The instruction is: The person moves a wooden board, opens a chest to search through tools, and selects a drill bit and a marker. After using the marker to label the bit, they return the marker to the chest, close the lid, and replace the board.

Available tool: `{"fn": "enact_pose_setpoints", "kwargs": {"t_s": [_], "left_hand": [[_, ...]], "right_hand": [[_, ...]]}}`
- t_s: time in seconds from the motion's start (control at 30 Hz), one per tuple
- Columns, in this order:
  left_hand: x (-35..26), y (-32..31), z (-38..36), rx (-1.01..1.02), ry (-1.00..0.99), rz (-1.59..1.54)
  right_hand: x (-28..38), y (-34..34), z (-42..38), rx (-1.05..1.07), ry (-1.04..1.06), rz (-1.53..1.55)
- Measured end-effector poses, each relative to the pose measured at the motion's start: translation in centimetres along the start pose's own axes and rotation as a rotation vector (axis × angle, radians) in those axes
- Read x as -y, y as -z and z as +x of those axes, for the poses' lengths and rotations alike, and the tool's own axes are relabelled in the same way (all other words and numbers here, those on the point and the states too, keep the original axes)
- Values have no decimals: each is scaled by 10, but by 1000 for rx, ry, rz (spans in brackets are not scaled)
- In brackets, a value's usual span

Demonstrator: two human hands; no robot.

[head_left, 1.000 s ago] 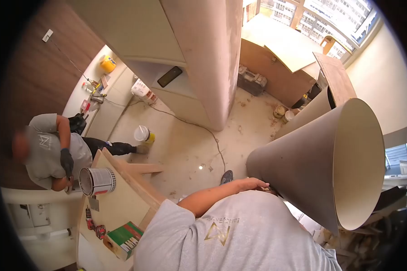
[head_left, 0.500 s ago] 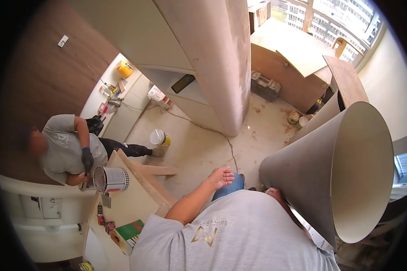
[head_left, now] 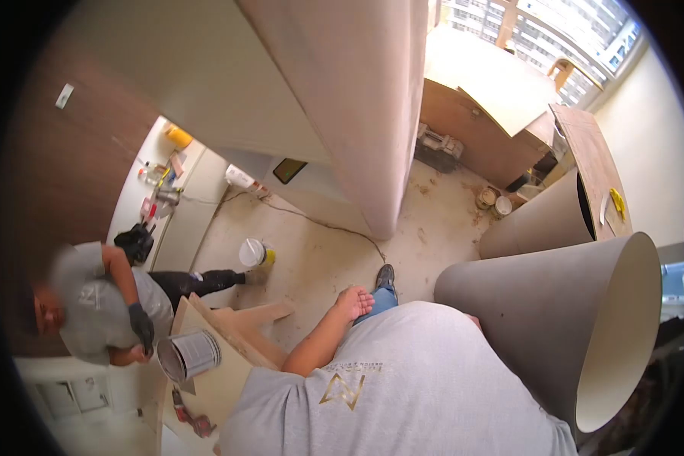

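My left hand [head_left: 354, 303] hangs in front of my body, palm turned up and fingers loosely curled, with nothing in it. A jeans leg and a dark shoe [head_left: 386, 278] show just beyond it. Of my right hand [head_left: 475, 321], only a sliver of skin shows between my shirt and a large grey rolled sheet [head_left: 524, 311]; its fingers are hidden. The rolled sheet stands upright at my right side, its wide pale opening towards me.
At left, a person in a grey shirt with a dark glove [head_left: 141, 325] stands by a worktable holding a paint tin [head_left: 188, 356] and a red drill [head_left: 194, 416]. A white bucket [head_left: 256, 253] and a cable lie on the floor. A curved column [head_left: 357, 114] rises ahead.
My view has moved forward and turned. My left hand has shifted slightly left, and my right hand is now mostly hidden. The rolled sheet sits lower in view; my shoe shows more.
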State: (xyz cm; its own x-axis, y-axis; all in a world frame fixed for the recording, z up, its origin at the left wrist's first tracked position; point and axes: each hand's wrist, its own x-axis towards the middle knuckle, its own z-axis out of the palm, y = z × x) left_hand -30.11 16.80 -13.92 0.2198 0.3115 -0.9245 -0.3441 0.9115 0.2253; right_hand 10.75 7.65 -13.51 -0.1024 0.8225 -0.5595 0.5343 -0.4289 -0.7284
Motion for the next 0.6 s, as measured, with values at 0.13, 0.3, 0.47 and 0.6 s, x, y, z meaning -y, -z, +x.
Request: {"fn": "enact_pose_setpoints", "kwargs": {"t_s": [0.13,0.3,0.47,0.6], "left_hand": [[-74,1,-5,-17,-55,-45],[-136,21,12,-26,-97,-28],[-150,22,1,-36,-122,-8],[-148,12,-16,-42,-341,319]], "right_hand": [[13,-2,47,-75,128,-148],[139,33,114,-159,-426,750],[67,57,247,103,-88,1125],[65,115,305,269,-126,1278]]}}
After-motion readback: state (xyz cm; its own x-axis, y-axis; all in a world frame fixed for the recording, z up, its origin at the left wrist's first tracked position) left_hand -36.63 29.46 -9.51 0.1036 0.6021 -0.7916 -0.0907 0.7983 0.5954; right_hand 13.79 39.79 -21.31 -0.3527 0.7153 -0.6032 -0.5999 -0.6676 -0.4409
